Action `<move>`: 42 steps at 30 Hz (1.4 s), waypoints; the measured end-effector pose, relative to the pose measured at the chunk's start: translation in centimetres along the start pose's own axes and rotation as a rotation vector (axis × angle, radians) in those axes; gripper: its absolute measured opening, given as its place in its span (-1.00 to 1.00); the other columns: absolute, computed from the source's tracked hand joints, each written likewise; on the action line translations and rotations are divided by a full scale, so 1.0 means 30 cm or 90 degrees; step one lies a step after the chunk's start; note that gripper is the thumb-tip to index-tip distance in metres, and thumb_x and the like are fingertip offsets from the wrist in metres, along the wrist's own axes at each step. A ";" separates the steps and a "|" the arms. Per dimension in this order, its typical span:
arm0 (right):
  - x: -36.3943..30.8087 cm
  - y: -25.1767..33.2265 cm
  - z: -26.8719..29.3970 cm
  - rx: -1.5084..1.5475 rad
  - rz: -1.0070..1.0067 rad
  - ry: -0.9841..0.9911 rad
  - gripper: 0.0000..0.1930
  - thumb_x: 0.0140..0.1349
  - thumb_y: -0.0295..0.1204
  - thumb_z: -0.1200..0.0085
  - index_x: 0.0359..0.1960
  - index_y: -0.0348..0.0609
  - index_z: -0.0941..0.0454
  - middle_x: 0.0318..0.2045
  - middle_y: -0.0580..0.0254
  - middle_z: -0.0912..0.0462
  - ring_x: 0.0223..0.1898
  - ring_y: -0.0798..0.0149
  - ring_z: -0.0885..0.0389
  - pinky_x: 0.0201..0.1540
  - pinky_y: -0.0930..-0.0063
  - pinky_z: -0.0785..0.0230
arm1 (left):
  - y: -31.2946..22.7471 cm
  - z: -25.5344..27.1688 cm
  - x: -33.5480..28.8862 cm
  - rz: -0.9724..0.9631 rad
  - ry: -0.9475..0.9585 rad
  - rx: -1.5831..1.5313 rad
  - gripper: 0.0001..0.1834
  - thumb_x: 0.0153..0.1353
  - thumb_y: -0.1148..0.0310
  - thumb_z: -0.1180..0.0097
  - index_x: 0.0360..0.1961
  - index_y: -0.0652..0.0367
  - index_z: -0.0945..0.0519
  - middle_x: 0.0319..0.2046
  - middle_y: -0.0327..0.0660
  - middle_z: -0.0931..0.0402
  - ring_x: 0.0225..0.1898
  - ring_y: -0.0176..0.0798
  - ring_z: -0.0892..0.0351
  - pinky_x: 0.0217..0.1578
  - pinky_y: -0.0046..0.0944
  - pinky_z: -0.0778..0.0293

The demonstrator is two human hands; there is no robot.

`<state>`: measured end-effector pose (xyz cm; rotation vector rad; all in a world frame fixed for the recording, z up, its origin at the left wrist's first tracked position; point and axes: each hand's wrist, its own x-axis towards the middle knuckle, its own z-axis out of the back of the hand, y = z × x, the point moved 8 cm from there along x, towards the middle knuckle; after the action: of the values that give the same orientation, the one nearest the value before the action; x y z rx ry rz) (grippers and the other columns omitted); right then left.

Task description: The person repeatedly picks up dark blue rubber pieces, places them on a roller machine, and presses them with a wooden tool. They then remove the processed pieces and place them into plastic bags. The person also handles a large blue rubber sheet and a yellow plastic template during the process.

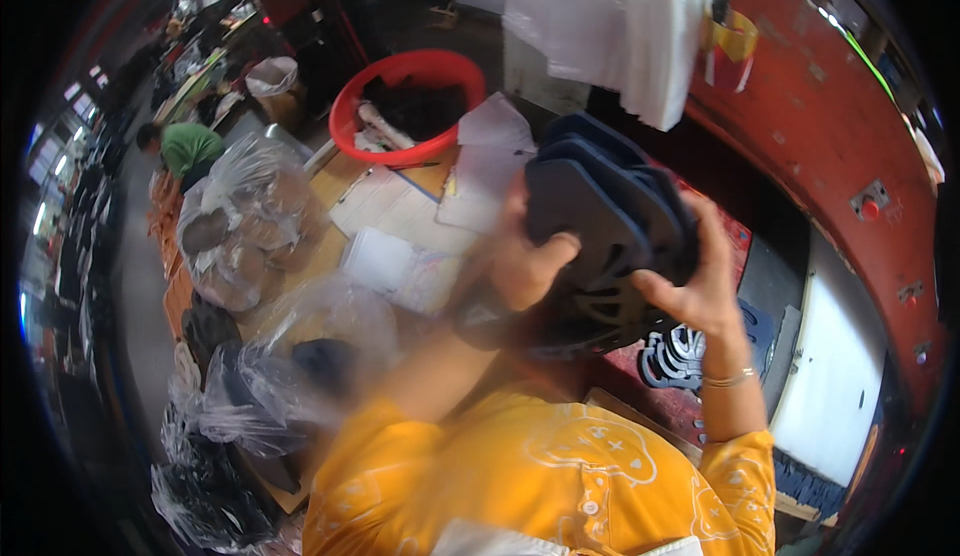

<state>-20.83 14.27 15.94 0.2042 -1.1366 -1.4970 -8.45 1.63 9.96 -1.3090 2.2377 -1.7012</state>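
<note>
Between my two hands I hold a stack of flat, dark blue-black cut pieces [590, 201] up in front of my chest. They have rounded ends and slot-like cutouts, and their tops fan slightly apart. My left hand [532, 271], a little blurred, grips the left side with the thumb on the near face. On the right side, my right hand [698, 281] holds the edge, its thumb also in front. Below my right hand lie more dark pieces with pale curved outlines [672, 358] on a red surface. The fingers behind the stack are partly hidden.
A red basin [345, 121] with dark scraps stands beyond papers [400, 266] on a table to the left. Clear plastic bags [245, 221] crowd its left side. White plastic sheets [610, 26] hang ahead. A red machine [800, 86] curves along the right. A person in green [190, 146] bends far left.
</note>
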 end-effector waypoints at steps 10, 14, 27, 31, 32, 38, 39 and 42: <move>0.091 0.105 -0.116 -0.066 0.007 0.151 -0.08 -0.30 -0.55 -0.40 0.26 -0.26 -0.29 0.01 -0.09 -0.58 0.13 0.02 -0.53 0.19 0.26 -0.36 | 0.059 0.092 -0.028 0.032 -0.039 0.043 -0.04 -0.15 0.29 -0.48 0.27 0.30 -0.23 0.06 -0.05 -0.46 0.11 -0.21 -0.43 0.18 -0.23 -0.31; 0.024 -0.051 -0.199 -0.046 -0.103 0.167 -0.13 -0.25 -0.58 -0.36 0.25 -0.32 -0.29 0.02 -0.08 -0.57 0.12 0.03 -0.54 0.21 0.26 -0.33 | 0.170 0.158 -0.064 0.019 -0.054 -0.010 -0.04 -0.09 0.25 -0.49 0.30 0.29 -0.22 0.16 -0.08 -0.38 0.16 -0.22 -0.38 0.23 -0.23 -0.26; -0.016 0.047 -0.200 -0.397 0.132 0.090 -0.37 -0.23 -0.60 -0.30 -0.01 -0.28 -0.37 -0.16 -0.07 -0.57 -0.11 -0.04 -0.58 0.05 0.27 -0.38 | 0.418 0.194 -0.127 0.194 -0.117 -0.304 -0.20 0.33 -0.13 0.03 0.35 0.26 -0.16 0.27 -0.15 -0.26 0.27 -0.32 -0.25 0.26 -0.27 -0.22; -0.045 -0.007 -0.209 -0.153 -0.055 0.196 -0.42 -0.23 -0.58 -0.30 -0.06 -0.26 -0.40 -0.21 0.02 -0.59 -0.14 0.09 -0.59 0.02 0.33 -0.39 | 0.450 0.188 -0.088 0.183 -0.068 -0.381 -0.25 0.33 -0.10 0.01 0.36 0.16 -0.19 0.26 -0.17 -0.30 0.25 -0.30 -0.29 0.24 -0.22 -0.26; -0.053 0.001 -0.204 -0.100 -0.053 0.205 -0.43 -0.23 -0.57 -0.30 -0.07 -0.25 -0.41 -0.23 0.04 -0.60 -0.15 0.12 -0.60 0.01 0.35 -0.39 | 0.436 0.181 -0.078 0.118 -0.031 -0.362 -0.22 0.31 -0.13 -0.02 0.36 0.16 -0.19 0.25 -0.15 -0.30 0.24 -0.27 -0.31 0.22 -0.22 -0.28; -0.090 -0.070 -0.075 0.069 -0.189 0.078 -0.43 -0.15 -0.39 -0.39 -0.03 -0.22 -0.46 -0.19 0.25 -0.56 -0.10 0.36 -0.49 0.03 0.42 -0.34 | 0.295 0.236 -0.157 -0.280 -0.115 0.553 -0.74 0.28 0.11 -0.11 -0.49 -0.04 -0.47 -0.47 -0.34 -0.46 -0.40 -0.38 -0.42 -0.41 -0.41 -0.33; -0.094 -0.077 -0.050 0.126 -0.179 0.065 -0.43 -0.11 -0.42 -0.40 -0.01 -0.23 -0.44 -0.16 0.29 -0.54 -0.08 0.38 -0.48 0.05 0.43 -0.33 | 0.354 0.300 -0.157 -0.081 -0.185 0.349 -0.75 0.29 0.09 -0.12 -0.46 -0.08 -0.43 -0.59 -0.41 -0.36 -0.58 -0.47 -0.27 -0.58 -0.47 -0.20; -0.111 -0.113 0.020 0.296 -0.201 -0.017 -0.42 -0.08 -0.56 -0.39 0.03 -0.25 -0.41 -0.09 0.32 -0.51 -0.07 0.40 -0.46 0.06 0.47 -0.33 | 0.404 0.268 -0.158 0.146 -0.137 0.031 -0.81 0.30 0.18 -0.11 -0.26 0.04 -0.47 -0.51 -0.34 -0.44 -0.53 -0.42 -0.40 -0.52 -0.42 -0.34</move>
<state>-22.49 16.83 12.26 0.7119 -1.5174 -1.4857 -8.55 -1.11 -5.09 -1.1157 2.1165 -1.4528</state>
